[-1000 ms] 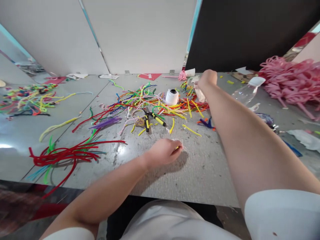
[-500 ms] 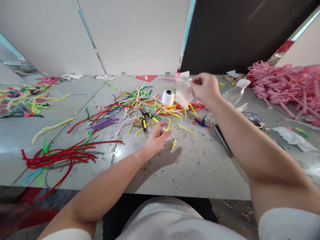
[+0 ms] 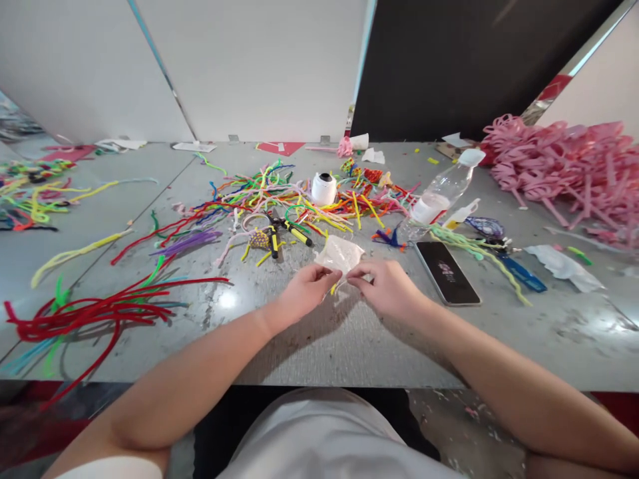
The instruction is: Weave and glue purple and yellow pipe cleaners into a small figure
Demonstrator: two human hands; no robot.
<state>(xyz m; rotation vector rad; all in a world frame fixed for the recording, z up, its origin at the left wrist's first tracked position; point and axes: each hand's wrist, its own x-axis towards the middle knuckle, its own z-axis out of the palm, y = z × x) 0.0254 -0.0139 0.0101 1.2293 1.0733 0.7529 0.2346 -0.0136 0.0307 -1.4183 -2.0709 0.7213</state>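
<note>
A small clear plastic bag [image 3: 340, 253] with whitish contents is held low over the table, between my hands. My left hand [image 3: 313, 286] pinches its near left edge with thumb and forefinger. At the near right edge, my right hand [image 3: 382, 283] pinches it the same way. Under the bag a bit of yellow pipe cleaner [image 3: 333, 289] peeks out by the left fingertips. Yellow-and-black pliers [image 3: 284, 234] lie with handles apart beyond my left hand, beside a small patterned piece [image 3: 259, 239]. Behind them stands a white spool-like container [image 3: 324, 189] with a dark top.
Colourful pipe cleaners [image 3: 254, 189] spread across the middle; a red bundle [image 3: 94, 309] lies at left. On the right are a phone [image 3: 448, 273], a plastic bottle [image 3: 442, 193], a small white bottle [image 3: 462, 214] and a blue tool [image 3: 522, 273]. Pink ribbon [image 3: 564, 166] is heaped farther right.
My right hand has come down and toward me from the back of the table with the bag. My left hand now grips the bag too. The view has shifted slightly right.
</note>
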